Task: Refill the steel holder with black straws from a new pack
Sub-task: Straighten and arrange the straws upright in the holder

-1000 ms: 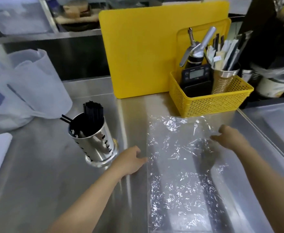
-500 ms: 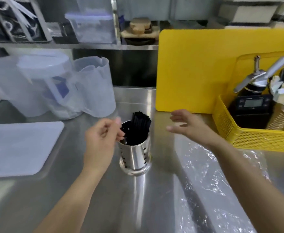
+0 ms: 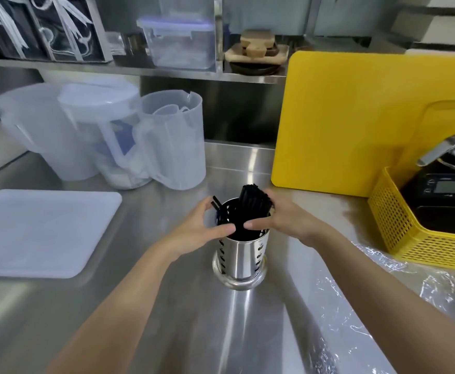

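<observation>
straws (image 3: 253, 209) in holder (image 3: 241, 257), board (image 3: 355, 117) behind, basket (image 3: 409, 238) right

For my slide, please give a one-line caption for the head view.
Both hands, left hand and right hand, gather black straws in the steel holder.

the near rim of the steel holder (image 3: 241, 255) is hidden behind the thumbs of the left hand (image 3: 199, 228) and the right hand (image 3: 280, 222), and the lower part of the black straws (image 3: 253, 203) is lost inside it. right of the right hand, the yellow basket (image 3: 399, 228) and the dark scale (image 3: 447, 190) in it are cut off by the picture's edge, as is the clear wrapper (image 3: 382, 306) on the table (image 3: 59, 319). beyond the left hand, the plastic jugs (image 3: 129, 136) are blurred, their contents unreadable.
</observation>
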